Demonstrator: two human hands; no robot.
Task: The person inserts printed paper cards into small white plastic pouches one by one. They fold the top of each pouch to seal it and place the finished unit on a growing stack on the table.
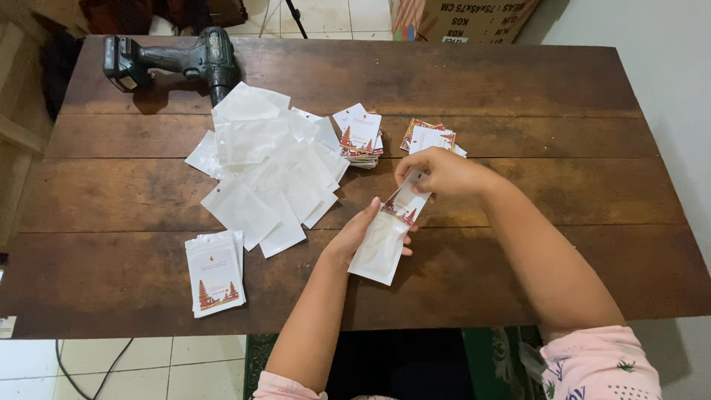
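My left hand [354, 235] holds a clear plastic pouch [379, 252] by its left edge, just above the table's middle. My right hand [435, 172] pinches a white card with red tree prints [406, 204], its lower end sitting in the pouch's mouth. Two stacks of the same printed cards [361, 135] [432, 138] lie just beyond my hands. A loose heap of empty clear pouches [270, 167] spreads to the left. A small pile of filled pouches [214, 273] rests near the front left edge.
The dark wooden table [548, 104] carries a cordless drill [174, 61] at its back left corner. A cardboard box [459, 16] stands on the tiled floor behind the table. A cable [89, 374] runs across the floor at front left.
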